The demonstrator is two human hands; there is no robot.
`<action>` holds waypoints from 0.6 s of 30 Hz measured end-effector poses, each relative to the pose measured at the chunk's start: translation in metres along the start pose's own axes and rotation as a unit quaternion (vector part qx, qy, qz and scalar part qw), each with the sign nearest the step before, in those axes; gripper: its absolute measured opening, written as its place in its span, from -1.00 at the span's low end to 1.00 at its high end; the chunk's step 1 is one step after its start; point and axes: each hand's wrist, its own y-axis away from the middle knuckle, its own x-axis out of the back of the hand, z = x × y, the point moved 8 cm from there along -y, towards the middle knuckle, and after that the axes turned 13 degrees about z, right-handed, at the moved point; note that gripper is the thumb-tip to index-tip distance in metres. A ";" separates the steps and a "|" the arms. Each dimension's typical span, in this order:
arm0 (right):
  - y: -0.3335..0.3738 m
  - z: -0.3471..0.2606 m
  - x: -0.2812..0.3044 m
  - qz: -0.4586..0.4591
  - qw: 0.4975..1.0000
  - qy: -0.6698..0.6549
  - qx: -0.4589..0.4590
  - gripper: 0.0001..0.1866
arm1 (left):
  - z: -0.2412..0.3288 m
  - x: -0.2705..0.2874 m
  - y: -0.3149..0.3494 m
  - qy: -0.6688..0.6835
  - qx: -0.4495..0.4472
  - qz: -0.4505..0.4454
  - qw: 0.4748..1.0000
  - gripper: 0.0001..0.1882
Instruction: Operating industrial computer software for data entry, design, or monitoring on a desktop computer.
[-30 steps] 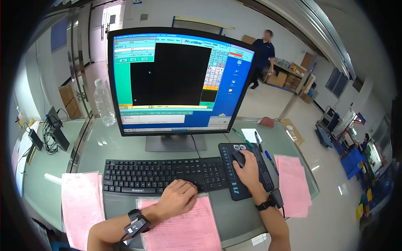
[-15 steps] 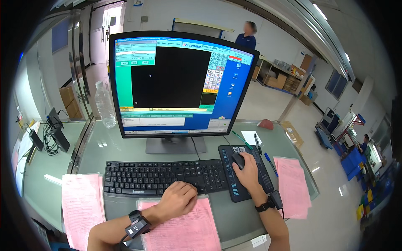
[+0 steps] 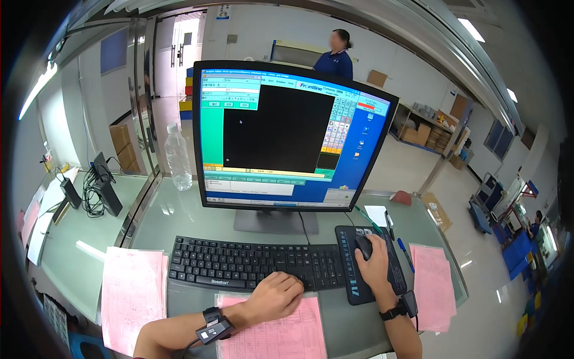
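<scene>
My right hand (image 3: 375,266) is wrapped over a black computer mouse (image 3: 363,247) on a dark mouse pad (image 3: 391,276). Curled fingers on my left hand (image 3: 276,297) rest at the front edge of the black keyboard (image 3: 224,261); nothing shows in them, and their tips are partly hidden. Under the left wrist lies a stack of pink printed sheets (image 3: 293,335) in a clear sleeve. Behind the keyboard stands a monitor (image 3: 281,134), showing a drawing program with a black canvas, a small dialog window and a cursor. Each wrist wears a strap with a small black device.
A clear plastic bottle (image 3: 178,158) stands left of the monitor. More pink sheets lie at the left (image 3: 133,299) and right (image 3: 430,287). Pens, including a blue pen (image 3: 405,254), and a white card (image 3: 376,215) sit near the pad. A person (image 3: 336,60) in dark blue is beyond the monitor.
The whole scene sits lower and further right in the view. On the screen the cursor has shifted slightly left. The person behind has moved left. Both hands keep their places.
</scene>
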 end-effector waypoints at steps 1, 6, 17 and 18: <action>0.000 0.001 -0.001 -0.001 1.000 0.005 0.000 -0.44 | 0.000 0.000 0.000 -0.003 -0.003 0.001 1.000 -0.89; 0.003 0.007 -0.003 -0.002 1.000 0.008 -0.010 -0.44 | 0.001 0.000 -0.003 0.003 -0.003 0.005 1.000 -0.88; 0.003 0.007 -0.001 0.014 1.000 0.011 0.012 -0.46 | 0.002 0.000 -0.004 0.001 0.002 0.003 1.000 -0.88; 0.000 0.007 0.001 0.016 1.000 0.015 0.003 -0.47 | 0.002 0.000 -0.006 0.003 -0.004 0.004 1.000 -0.88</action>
